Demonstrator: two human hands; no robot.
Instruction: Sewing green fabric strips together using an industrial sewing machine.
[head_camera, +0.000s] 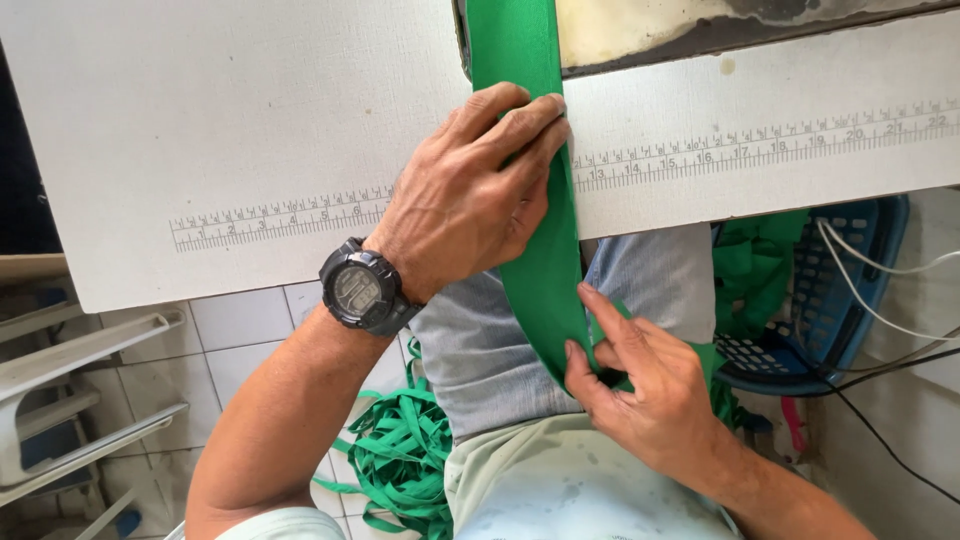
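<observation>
Left hand (470, 190) lies flat, fingers spread, pressing the green fabric strip (545, 280) onto the white tabletop (250, 120) edge by the printed ruler (280, 215). Right hand (640, 385) pinches the strip's lower fold over the lap. Best kept taut & edges aligned w/ no twist btwn hands.

The strip (545, 270) is bright green, plain all over. The table (230, 120) is pale grey-white with a line of small dark ruler marks. The watch (362, 287) is black with a grey face. The jeans (480, 350) are light blue-grey and the shirt (560, 490) is pale green-white with faint spots. The basket (850, 300) is blue — green scraps (400, 460) lie on white floor tiles (245, 335).
</observation>
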